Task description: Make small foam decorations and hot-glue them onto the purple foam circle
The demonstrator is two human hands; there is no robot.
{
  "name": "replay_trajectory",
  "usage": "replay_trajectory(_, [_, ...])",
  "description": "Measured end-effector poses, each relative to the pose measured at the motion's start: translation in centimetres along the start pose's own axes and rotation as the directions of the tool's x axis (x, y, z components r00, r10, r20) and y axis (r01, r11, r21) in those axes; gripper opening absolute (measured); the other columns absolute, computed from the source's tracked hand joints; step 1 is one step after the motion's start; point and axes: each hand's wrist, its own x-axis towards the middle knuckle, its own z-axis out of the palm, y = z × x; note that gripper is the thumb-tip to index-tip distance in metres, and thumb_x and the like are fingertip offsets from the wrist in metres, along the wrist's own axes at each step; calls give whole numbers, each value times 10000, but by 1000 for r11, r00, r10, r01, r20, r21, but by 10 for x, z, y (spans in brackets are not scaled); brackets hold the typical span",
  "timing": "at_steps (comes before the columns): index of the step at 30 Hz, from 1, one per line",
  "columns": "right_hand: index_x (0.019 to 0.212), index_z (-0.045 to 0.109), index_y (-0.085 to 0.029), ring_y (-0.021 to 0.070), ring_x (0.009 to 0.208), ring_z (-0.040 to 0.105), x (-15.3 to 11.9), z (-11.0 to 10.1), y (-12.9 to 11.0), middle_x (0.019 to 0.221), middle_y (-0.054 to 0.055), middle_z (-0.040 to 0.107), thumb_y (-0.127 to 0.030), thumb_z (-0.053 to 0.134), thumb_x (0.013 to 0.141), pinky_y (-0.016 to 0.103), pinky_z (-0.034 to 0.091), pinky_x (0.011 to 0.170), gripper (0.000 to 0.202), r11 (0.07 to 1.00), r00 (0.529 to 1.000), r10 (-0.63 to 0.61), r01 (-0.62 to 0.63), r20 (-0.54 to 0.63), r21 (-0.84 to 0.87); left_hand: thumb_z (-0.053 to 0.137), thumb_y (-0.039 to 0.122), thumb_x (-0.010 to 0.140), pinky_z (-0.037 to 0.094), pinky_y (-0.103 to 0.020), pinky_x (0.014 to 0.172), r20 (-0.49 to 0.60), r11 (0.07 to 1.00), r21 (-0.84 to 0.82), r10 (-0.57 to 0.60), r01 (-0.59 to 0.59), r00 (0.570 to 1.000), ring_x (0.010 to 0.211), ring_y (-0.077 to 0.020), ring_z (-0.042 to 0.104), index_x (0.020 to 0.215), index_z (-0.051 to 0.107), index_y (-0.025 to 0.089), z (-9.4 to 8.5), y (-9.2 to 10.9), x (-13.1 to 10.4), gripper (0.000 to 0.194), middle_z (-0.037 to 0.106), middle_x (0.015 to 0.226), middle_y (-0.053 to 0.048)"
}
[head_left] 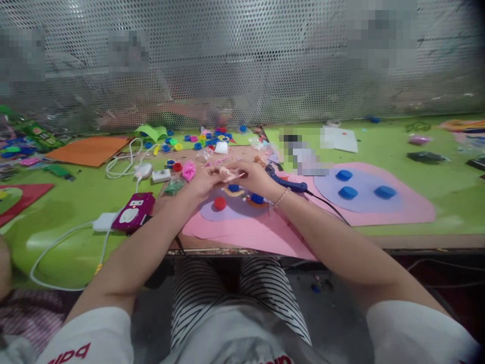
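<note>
My left hand [206, 181] and my right hand [254, 177] meet above the pink paper sheet [242, 237]. Between their fingertips is a small pale pink lump [228, 174], seemingly in thin clear wrapping; its exact kind is unclear. Both hands pinch it. Beneath them, a lilac paper shape [212, 212] lies on the pink sheet, with a red cap [220, 203] and a blue cap [257, 198] on it. Just right of my right hand lies a dark blue corded tool [290, 183], which looks like a glue gun. A pink packet [188, 171] sits beside my left hand.
Another pink and lilac sheet [413, 205] holds blue caps [347, 192] on the right. A purple power socket [135, 211] with white cables is near my left forearm. Several coloured caps lie at the back, near orange paper [91, 150]. A perforated metal panel [212, 60] stands behind.
</note>
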Motion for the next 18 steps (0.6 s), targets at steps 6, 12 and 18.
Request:
replay_trajectory(6, [856,702,-142,94,587,513,6,-10,-8,685,-2,623,-197,700,686,232,412,542,179,989,986,106,-90,-129,121,726,70,682,545,-260,624,-25,996,53,77,-75,997,538,-96,618,684,635,101,6,9,-6,96,645,604,5])
replay_trajectory(12, [824,649,-163,105,580,544,10,-33,7,654,-13,595,-250,677,692,244,467,543,161,911,877,336,-209,-344,356,678,71,716,539,-279,788,19,996,-22,82,-81,996,676,-106,661,764,646,113,5,11,-8,71,666,723,-11])
replay_trajectory(18, [1191,581,-213,180,874,642,7,-29,8,1028,62,664,-241,662,722,330,559,726,476,979,922,171,-119,-347,166,635,25,676,479,-281,892,191,989,-85,132,-118,973,911,-137,647,890,652,143,4,7,-9,245,662,938,-40])
